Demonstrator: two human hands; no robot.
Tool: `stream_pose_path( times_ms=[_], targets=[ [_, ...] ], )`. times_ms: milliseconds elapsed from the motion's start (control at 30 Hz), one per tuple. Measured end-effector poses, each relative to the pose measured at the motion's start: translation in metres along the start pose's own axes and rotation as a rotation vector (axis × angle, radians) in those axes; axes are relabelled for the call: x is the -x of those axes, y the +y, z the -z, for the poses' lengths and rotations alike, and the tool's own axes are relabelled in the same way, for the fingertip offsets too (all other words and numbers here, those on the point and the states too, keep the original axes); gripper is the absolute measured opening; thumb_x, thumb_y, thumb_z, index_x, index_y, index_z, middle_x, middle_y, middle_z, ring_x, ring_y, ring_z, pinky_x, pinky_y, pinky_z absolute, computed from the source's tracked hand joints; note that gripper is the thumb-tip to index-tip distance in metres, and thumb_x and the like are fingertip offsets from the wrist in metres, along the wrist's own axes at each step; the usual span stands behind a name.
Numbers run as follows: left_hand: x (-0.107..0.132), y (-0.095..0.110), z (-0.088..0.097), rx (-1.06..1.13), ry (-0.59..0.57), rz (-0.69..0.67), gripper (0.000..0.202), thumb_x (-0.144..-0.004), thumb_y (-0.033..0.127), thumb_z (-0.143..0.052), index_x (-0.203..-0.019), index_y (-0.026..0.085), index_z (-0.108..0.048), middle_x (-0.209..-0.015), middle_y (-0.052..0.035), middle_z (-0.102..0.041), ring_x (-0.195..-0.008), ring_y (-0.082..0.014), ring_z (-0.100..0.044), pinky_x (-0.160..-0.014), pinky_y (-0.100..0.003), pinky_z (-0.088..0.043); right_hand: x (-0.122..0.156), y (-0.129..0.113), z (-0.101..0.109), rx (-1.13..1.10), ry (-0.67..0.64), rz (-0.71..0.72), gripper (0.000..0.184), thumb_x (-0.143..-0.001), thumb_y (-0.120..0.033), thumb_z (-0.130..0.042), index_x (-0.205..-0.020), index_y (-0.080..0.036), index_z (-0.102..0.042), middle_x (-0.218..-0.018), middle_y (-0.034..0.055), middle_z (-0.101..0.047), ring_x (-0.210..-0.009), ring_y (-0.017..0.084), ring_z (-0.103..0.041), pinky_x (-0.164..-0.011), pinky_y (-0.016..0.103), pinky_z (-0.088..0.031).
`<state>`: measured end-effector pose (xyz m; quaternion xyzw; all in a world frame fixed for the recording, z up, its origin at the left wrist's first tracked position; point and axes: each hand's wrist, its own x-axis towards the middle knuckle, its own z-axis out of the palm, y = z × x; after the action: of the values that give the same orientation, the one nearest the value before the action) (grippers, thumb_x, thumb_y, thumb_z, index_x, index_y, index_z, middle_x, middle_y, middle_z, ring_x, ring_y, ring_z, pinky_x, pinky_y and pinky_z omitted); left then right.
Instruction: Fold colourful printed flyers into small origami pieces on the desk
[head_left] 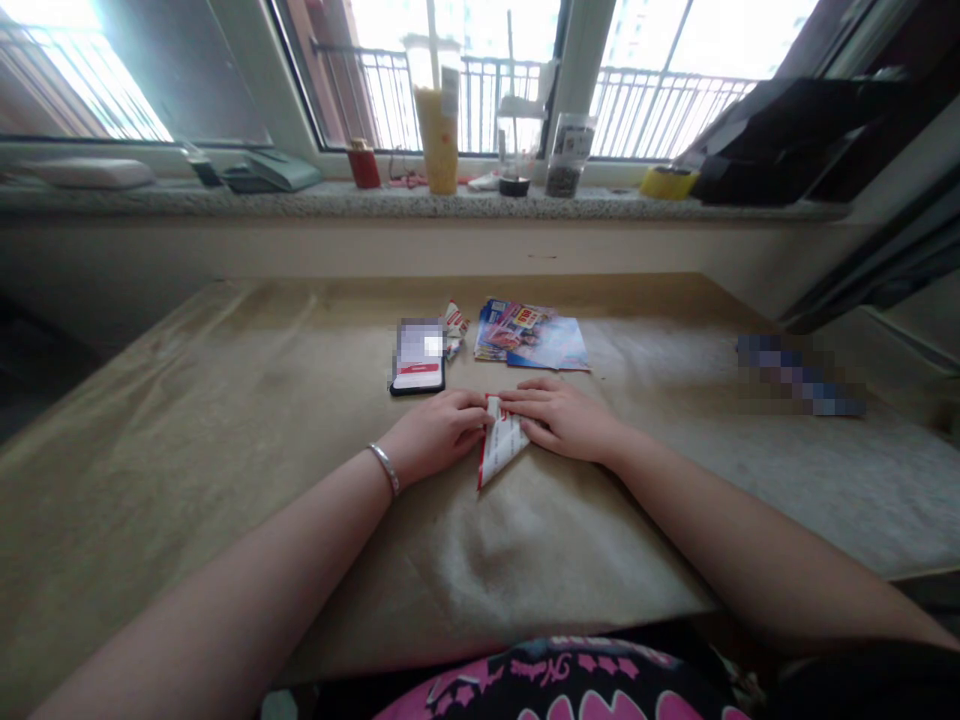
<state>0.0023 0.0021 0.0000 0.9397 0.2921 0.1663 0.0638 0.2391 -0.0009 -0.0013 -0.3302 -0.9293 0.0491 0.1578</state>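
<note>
A small folded piece of printed paper [500,447], white with a red edge, lies on the brown paper-covered table [225,420]. My left hand [435,432], with a silver bracelet on the wrist, pinches the paper's upper left edge with curled fingers. My right hand [561,418] lies on the paper's right side, fingers pressed flat and together over it. Both hands meet at the paper's top.
A phone [418,356] lies just beyond my left hand, with a crumpled paper scrap [454,325] beside it. A stack of colourful leaflets [529,336] sits beyond my right hand. The windowsill holds a yellow drink cup [439,130], a red cup [364,165], jars and a tape roll [667,181].
</note>
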Motion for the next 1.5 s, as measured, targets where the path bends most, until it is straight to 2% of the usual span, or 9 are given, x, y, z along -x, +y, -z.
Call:
stream_pose_path(
  times_ms=[267, 467, 567, 667, 800, 900, 1067, 1233, 1500],
  targets=[
    [-0.002, 0.007, 0.001, -0.035, -0.02, 0.008, 0.028, -0.092, 0.026, -0.045, -0.113, 0.019, -0.061, -0.108, -0.0087, -0.062, -0.101, -0.0192, -0.057, -0.09, -0.034, -0.048, 0.001, 0.001, 0.001, -0.046, 0.016, -0.008, 0.041, -0.085, -0.024, -0.049, -0.126, -0.022, -0.058, -0.127, 0.0032, -0.059, -0.116, 0.023, -0.051, -0.1, 0.042, -0.042],
    [0.0, 0.01, -0.005, -0.086, 0.017, 0.083, 0.027, -0.091, 0.029, -0.046, -0.109, 0.02, -0.064, -0.126, -0.0123, -0.053, -0.116, -0.0252, -0.05, -0.098, -0.042, -0.044, 0.001, 0.005, -0.002, -0.001, 0.011, 0.001, 0.04, -0.088, -0.024, -0.046, -0.127, -0.024, -0.056, -0.132, 0.0042, -0.056, -0.12, 0.023, -0.047, -0.103, 0.044, -0.039],
    [0.001, 0.009, -0.005, -0.086, -0.02, 0.088, 0.032, -0.091, 0.031, -0.046, -0.118, 0.019, -0.058, -0.128, -0.013, -0.052, -0.119, -0.0257, -0.048, -0.101, -0.043, -0.041, 0.001, 0.007, -0.003, 0.049, 0.026, -0.026, 0.041, -0.089, -0.029, -0.047, -0.129, -0.024, -0.055, -0.136, 0.0073, -0.051, -0.125, 0.025, -0.043, -0.104, 0.045, -0.036],
    [0.0, 0.007, -0.002, -0.065, -0.039, 0.074, 0.039, -0.091, 0.033, -0.047, -0.127, 0.02, -0.052, -0.127, -0.0121, -0.052, -0.117, -0.0237, -0.049, -0.102, -0.042, -0.041, 0.002, 0.012, 0.0, 0.029, 0.031, -0.035, 0.043, -0.087, -0.037, -0.052, -0.128, -0.025, -0.055, -0.132, 0.0093, -0.055, -0.122, 0.026, -0.046, -0.103, 0.047, -0.036],
    [0.0, 0.007, 0.0, -0.048, -0.048, 0.069, 0.04, -0.091, 0.034, -0.046, -0.129, 0.022, -0.049, -0.124, -0.0103, -0.052, -0.114, -0.0223, -0.05, -0.101, -0.04, -0.041, 0.008, 0.018, 0.004, -0.065, -0.004, 0.016, 0.058, -0.077, -0.046, -0.064, -0.13, -0.026, -0.053, -0.128, 0.0097, -0.057, -0.12, 0.026, -0.048, -0.101, 0.045, -0.038],
    [0.0, 0.007, 0.001, -0.04, -0.047, 0.079, 0.038, -0.091, 0.034, -0.046, -0.127, 0.021, -0.051, -0.124, -0.0103, -0.052, -0.113, -0.0223, -0.05, -0.1, -0.039, -0.041, 0.012, 0.022, 0.007, -0.06, -0.007, 0.019, 0.053, -0.08, -0.04, -0.063, -0.13, -0.028, -0.052, -0.129, 0.0086, -0.057, -0.121, 0.025, -0.047, -0.101, 0.046, -0.038],
    [0.0, 0.005, 0.003, -0.033, -0.074, 0.07, 0.041, -0.091, 0.033, -0.045, -0.13, 0.022, -0.048, -0.119, -0.0089, -0.054, -0.11, -0.0217, -0.05, -0.098, -0.037, -0.042, 0.012, 0.024, 0.006, 0.049, 0.012, -0.051, 0.038, -0.09, -0.025, -0.046, -0.126, -0.025, -0.057, -0.132, 0.008, -0.054, -0.122, 0.024, -0.046, -0.102, 0.044, -0.038],
    [0.004, 0.003, 0.0, -0.065, -0.081, 0.09, 0.042, -0.091, 0.033, -0.045, -0.131, 0.022, -0.047, -0.124, -0.0096, -0.05, -0.113, -0.0223, -0.048, -0.099, -0.038, -0.041, 0.009, 0.023, -0.003, 0.119, 0.029, -0.145, 0.043, -0.089, -0.015, -0.039, -0.128, -0.023, -0.056, -0.137, 0.0083, -0.05, -0.128, 0.025, -0.039, -0.104, 0.046, -0.036],
    [0.004, 0.004, 0.0, -0.101, -0.087, 0.097, 0.043, -0.09, 0.033, -0.045, -0.131, 0.019, -0.047, -0.126, -0.0104, -0.05, -0.114, -0.0235, -0.048, -0.099, -0.038, -0.041, 0.01, 0.023, -0.001, 0.051, -0.03, -0.125, 0.054, -0.079, -0.01, -0.045, -0.132, -0.022, -0.052, -0.14, 0.0059, -0.047, -0.132, 0.026, -0.033, -0.109, 0.047, -0.03]
  ],
)
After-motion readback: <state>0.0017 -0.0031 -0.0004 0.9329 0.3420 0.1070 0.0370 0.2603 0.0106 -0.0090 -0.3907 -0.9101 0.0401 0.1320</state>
